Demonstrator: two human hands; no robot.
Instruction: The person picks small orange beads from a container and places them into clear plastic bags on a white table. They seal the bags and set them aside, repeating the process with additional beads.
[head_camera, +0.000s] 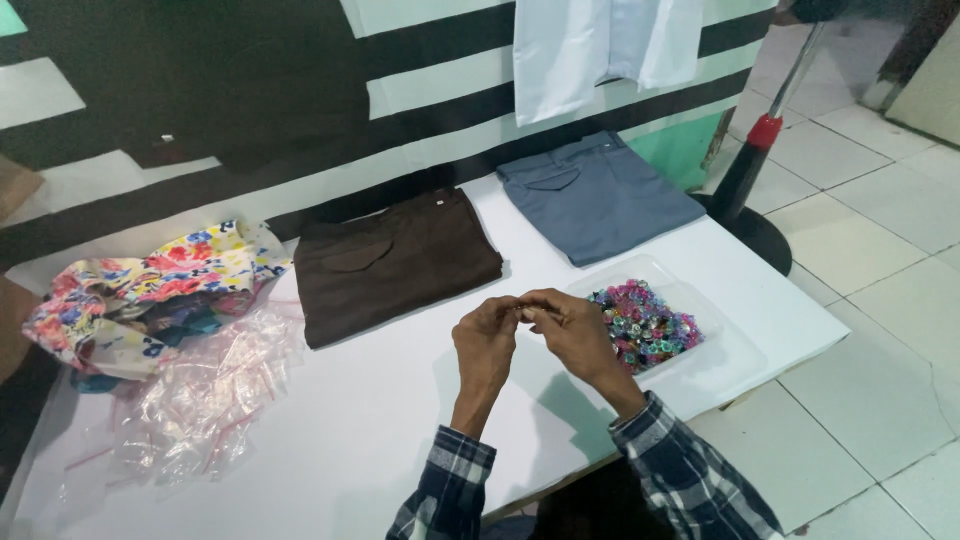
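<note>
Fingers (515, 312) of both hands pinch together on something too small to tell, beside the bead tray (735, 345).

Head view, steeply down, close.

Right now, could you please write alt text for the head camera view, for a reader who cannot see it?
A person's left hand and right hand pinch a tiny item together above a white table. Beside them is a clear tray of colourful small pieces; behind lie folded brown trousers, folded grey-blue trousers, floral cloth and small plastic bags.
</note>
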